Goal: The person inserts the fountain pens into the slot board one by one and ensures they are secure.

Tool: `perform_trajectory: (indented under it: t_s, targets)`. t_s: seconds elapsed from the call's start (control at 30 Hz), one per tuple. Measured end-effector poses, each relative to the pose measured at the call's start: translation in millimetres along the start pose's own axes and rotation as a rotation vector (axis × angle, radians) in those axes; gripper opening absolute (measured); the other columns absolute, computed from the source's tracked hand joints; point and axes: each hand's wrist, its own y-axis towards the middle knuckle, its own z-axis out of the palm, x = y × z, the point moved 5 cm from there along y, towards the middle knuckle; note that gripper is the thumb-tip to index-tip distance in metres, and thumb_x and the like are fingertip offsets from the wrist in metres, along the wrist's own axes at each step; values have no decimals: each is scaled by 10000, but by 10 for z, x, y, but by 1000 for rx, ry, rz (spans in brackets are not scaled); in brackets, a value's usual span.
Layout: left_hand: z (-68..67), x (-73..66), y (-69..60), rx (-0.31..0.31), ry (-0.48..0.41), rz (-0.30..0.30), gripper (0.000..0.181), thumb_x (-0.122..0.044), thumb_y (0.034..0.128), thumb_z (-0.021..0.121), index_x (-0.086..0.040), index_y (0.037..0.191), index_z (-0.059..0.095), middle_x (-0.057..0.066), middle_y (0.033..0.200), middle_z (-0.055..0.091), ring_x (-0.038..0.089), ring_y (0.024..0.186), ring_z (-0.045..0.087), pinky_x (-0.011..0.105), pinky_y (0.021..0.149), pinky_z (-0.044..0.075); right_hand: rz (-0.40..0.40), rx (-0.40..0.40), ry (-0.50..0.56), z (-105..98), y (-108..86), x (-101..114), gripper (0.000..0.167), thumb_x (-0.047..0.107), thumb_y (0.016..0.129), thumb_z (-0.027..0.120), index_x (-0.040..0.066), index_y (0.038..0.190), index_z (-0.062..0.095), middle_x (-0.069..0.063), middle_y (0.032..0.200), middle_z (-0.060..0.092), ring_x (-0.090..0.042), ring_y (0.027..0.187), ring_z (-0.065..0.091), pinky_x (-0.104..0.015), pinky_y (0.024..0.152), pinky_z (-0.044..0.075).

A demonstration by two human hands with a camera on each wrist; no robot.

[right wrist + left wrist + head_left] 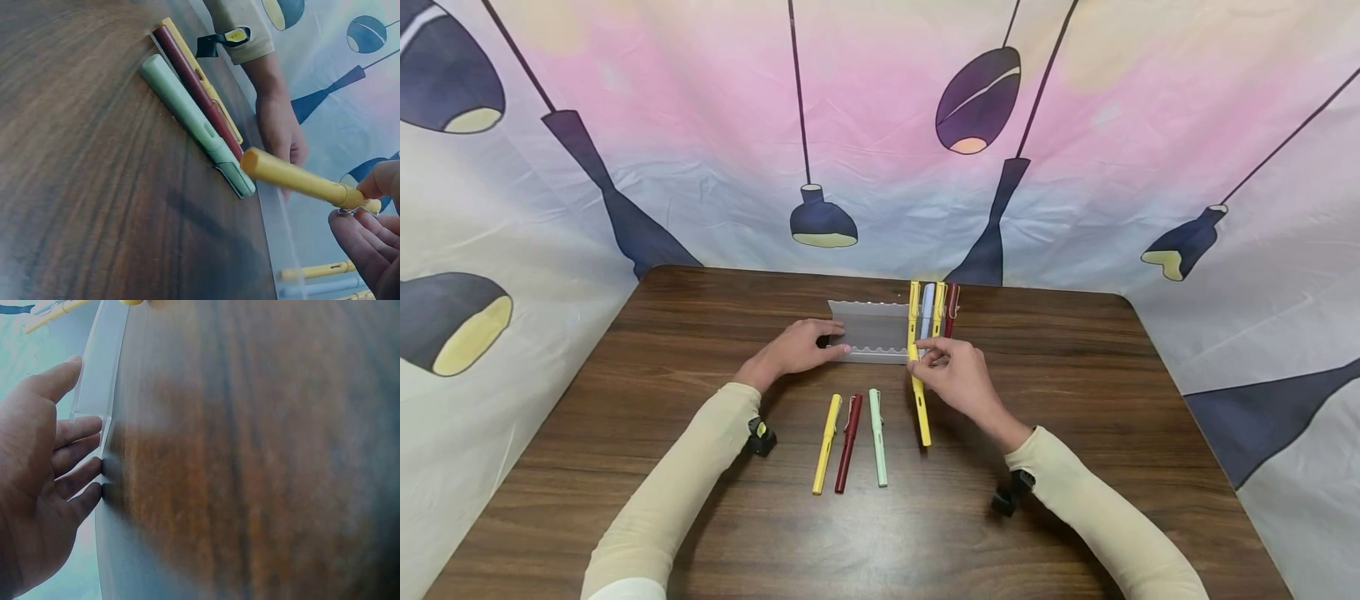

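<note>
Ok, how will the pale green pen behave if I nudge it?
The pale green pen looks rigid, its barrel being straight. The rounded sides may let it roll, though its protruding clip could stop it. Its smooth surface might slip.

The head camera looks forward and down; close, tilted wrist views share the rack (872, 330).

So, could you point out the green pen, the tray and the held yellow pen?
Green pen (878, 438), head view: middle of its length.
Tray (872, 332), head view: bare part of its floor.
Held yellow pen (299, 179), right wrist view: its barrel.
</note>
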Motion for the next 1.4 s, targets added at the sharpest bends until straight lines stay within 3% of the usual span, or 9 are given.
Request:
perform_trajectory:
  t_s: [0.43,0.73,1.03,1.4]
  targets:
    - [-22,-25,-5,0,15,11,616,-496,1012,596,-29,1412,610,154,1517,524,365,1428,454,593,1176,320,-25,-128,71,-60,144,92,318,203,864,806,128,1172,779,-47,937,789,-157,736,745,-299,650,605]
    - [-3,9,11,-1,17,7,609,-506,1010,593,-44,1405,622,141,1511,534,346,1426,463,576,1177,331,-25,-149,119,-69,221,120,319,208,868,824,118,1169,767,-53,937,776,-183,762,757,-319,647,615]
    - [-6,-6,4,-4,27,1,606,-503,1012,591,-46,1410,618,141,1513,533,341,1423,468,574,1178,330,-19,-180,123,-103,357,138,344,267,882,822,138,1191,744,-42,970,764,-174,803,761,-356,672,618]
    - [-3,-9,5,-3,32,7,608,-501,1011,590,-38,1404,621,145,1506,539,339,1415,478,579,1177,328,-82,-257,99,-100,530,155,324,256,899,810,132,1183,717,-53,978,750,-181,809,763,-378,680,622]
